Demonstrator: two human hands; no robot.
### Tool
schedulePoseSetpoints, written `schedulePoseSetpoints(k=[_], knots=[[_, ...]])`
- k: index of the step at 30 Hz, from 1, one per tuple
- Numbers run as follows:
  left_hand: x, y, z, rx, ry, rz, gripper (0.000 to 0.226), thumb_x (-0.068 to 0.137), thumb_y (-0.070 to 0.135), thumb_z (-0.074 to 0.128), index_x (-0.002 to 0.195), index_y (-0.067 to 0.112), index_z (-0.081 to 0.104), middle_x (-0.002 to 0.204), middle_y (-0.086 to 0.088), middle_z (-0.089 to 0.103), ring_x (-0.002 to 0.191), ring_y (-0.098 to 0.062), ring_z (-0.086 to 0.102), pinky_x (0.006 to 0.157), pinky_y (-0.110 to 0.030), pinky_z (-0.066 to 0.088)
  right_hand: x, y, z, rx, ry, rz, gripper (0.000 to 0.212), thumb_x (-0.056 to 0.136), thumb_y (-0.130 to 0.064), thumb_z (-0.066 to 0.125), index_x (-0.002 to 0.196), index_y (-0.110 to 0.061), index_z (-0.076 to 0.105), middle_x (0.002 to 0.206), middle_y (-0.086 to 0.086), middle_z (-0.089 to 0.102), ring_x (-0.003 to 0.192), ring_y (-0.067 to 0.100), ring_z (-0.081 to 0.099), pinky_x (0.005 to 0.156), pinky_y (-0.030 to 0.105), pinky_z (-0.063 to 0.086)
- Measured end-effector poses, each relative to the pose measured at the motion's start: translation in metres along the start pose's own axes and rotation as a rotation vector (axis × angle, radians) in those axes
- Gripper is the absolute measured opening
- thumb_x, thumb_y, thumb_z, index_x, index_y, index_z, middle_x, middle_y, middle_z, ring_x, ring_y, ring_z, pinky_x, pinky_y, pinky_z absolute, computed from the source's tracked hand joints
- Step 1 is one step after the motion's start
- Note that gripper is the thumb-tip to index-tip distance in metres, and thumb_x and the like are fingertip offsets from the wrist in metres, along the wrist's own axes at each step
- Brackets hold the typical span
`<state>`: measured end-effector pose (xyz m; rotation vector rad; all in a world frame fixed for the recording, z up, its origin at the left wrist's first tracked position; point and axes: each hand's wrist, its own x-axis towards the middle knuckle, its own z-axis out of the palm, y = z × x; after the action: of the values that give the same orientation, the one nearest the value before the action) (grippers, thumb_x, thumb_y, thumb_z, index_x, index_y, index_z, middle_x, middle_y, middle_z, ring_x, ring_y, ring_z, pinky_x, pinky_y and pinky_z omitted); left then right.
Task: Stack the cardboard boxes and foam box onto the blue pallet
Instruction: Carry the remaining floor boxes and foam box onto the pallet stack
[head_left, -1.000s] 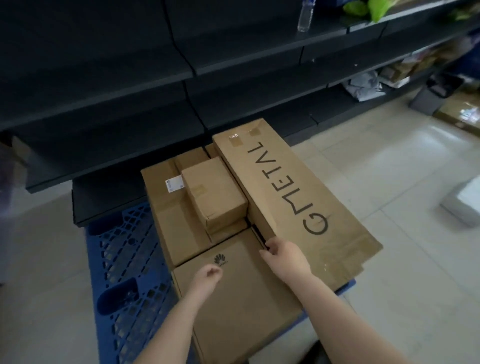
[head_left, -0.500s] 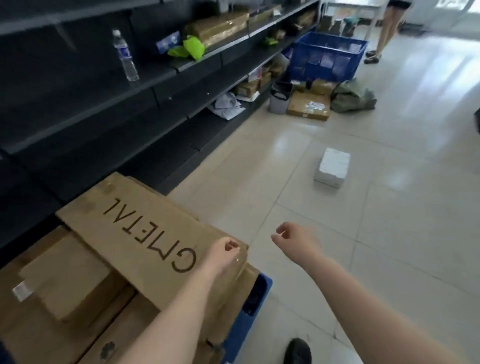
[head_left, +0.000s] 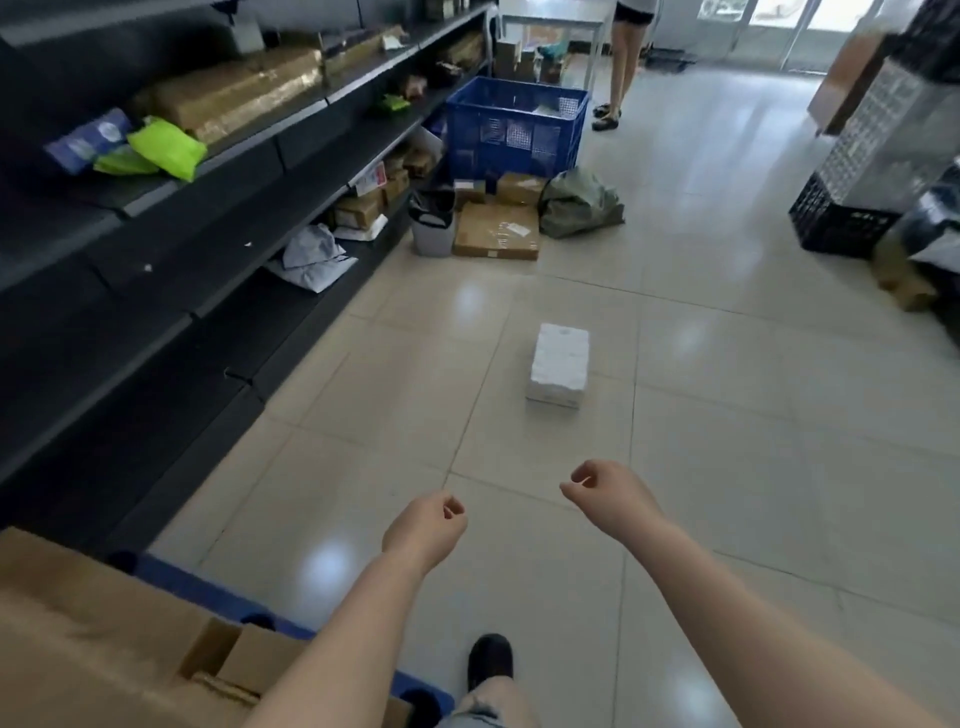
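Note:
A white foam box (head_left: 558, 370) lies alone on the tiled floor ahead of me. Stacked cardboard boxes (head_left: 88, 634) sit on the blue pallet (head_left: 208, 590) at the bottom left, partly cut off by the frame. My left hand (head_left: 426, 530) hangs over the floor with loosely curled fingers and holds nothing. My right hand (head_left: 610, 496) is beside it, also loosely curled and empty. Both hands are well short of the foam box and clear of the pallet. My dark shoe (head_left: 489, 660) shows at the bottom.
Dark shelving (head_left: 218, 218) with parcels runs along the left. A blue crate (head_left: 517, 130), a bin (head_left: 432, 228), floor cartons (head_left: 496, 231) and a green sack (head_left: 579, 205) stand beyond the foam box. A person (head_left: 623, 62) stands far back. Black crates (head_left: 841, 223) sit right.
My view has swung right, away from the pallet toward the open floor. My left hand has left the long cardboard box, and both hands now hang free over the tiles.

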<state>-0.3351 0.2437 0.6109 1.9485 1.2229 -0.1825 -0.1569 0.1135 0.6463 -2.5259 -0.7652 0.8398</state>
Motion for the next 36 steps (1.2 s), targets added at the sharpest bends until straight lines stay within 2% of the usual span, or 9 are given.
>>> schedulePoseSetpoints(k=[6,13,17,21,24,27,31,34,36], knots=[[0.125,0.085,-0.034,0.050,-0.064,0.025,0.020,0.086,0.025,0.052,0.100,0.019,0.066,0.107,-0.005,0.068,0.101,-0.023,0.061,0.082,-0.026,0.046,0.115,-0.007,-0.063,0.092,0.045,0.142,0.033,0.085,-0.039,0.056,0.111,-0.019,0.061,0.108,0.000,0.065,0.094,0.021,0.059,0.074,0.026,0.041],[0.260,0.184,-0.051,0.133,-0.105,0.030,0.020,0.087,0.027,0.050,0.101,0.020,0.064,0.109,-0.003,0.066,0.102,-0.023,0.061,0.083,-0.026,0.046,0.256,-0.002,-0.123,0.179,0.062,0.214,0.038,0.086,-0.039,0.055,0.117,-0.018,0.059,0.116,0.000,0.062,0.104,0.021,0.057,0.079,0.027,0.042],[0.356,0.231,-0.041,0.149,-0.106,0.008,0.022,0.088,0.027,0.051,0.104,0.020,0.064,0.110,-0.003,0.066,0.102,-0.023,0.060,0.083,-0.026,0.044,0.362,0.016,-0.149,0.231,0.007,0.244,0.040,0.087,-0.039,0.055,0.120,-0.017,0.057,0.118,0.001,0.061,0.103,0.020,0.057,0.078,0.026,0.040],[0.459,0.273,-0.022,0.091,-0.108,-0.075,0.023,0.088,0.028,0.051,0.107,0.020,0.062,0.110,-0.001,0.065,0.091,-0.017,0.055,0.077,-0.024,0.040,0.479,0.041,-0.168,0.270,-0.064,0.302,0.044,0.086,-0.038,0.057,0.122,-0.014,0.054,0.115,0.003,0.059,0.091,0.017,0.052,0.075,0.026,0.039],[0.543,0.296,-0.001,0.067,-0.126,-0.114,0.025,0.088,0.026,0.051,0.110,0.018,0.061,0.110,-0.003,0.064,0.097,-0.021,0.058,0.080,-0.025,0.042,0.566,0.060,-0.172,0.297,-0.108,0.363,0.046,0.086,-0.039,0.058,0.124,-0.014,0.053,0.116,0.002,0.058,0.095,0.018,0.054,0.077,0.026,0.039],[0.630,0.301,0.032,0.049,-0.146,-0.161,0.029,0.091,0.023,0.047,0.117,0.017,0.056,0.116,-0.004,0.061,0.100,-0.022,0.057,0.082,-0.026,0.041,0.650,0.080,-0.151,0.367,-0.134,0.438,0.050,0.085,-0.038,0.061,0.127,-0.014,0.051,0.123,0.004,0.057,0.104,0.021,0.054,0.083,0.028,0.041],[0.761,0.271,0.101,0.082,-0.182,-0.170,0.039,0.091,0.019,0.041,0.130,0.018,0.046,0.126,-0.006,0.055,0.108,-0.024,0.056,0.088,-0.029,0.045,0.771,0.115,-0.077,0.515,-0.119,0.500,0.056,0.083,-0.036,0.064,0.130,-0.011,0.048,0.127,0.007,0.054,0.092,0.021,0.052,0.079,0.027,0.039],[0.861,0.240,0.168,0.050,-0.197,-0.205,0.048,0.090,0.022,0.048,0.136,0.013,0.039,0.134,-0.011,0.050,0.115,-0.028,0.053,0.091,-0.030,0.042,0.859,0.155,-0.004,0.522,-0.084,0.504,0.070,0.079,-0.037,0.069,0.137,-0.011,0.039,0.137,0.010,0.047,0.119,0.025,0.050,0.086,0.028,0.038],[0.924,0.218,0.214,0.012,-0.192,-0.250,0.059,0.088,0.027,0.054,0.140,0.009,0.033,0.140,-0.013,0.045,0.122,-0.030,0.049,0.093,-0.030,0.040,0.914,0.186,0.043,0.498,-0.042,0.507,0.073,0.077,-0.036,0.072,0.136,-0.008,0.038,0.137,0.011,0.046,0.123,0.027,0.048,0.084,0.028,0.036]])
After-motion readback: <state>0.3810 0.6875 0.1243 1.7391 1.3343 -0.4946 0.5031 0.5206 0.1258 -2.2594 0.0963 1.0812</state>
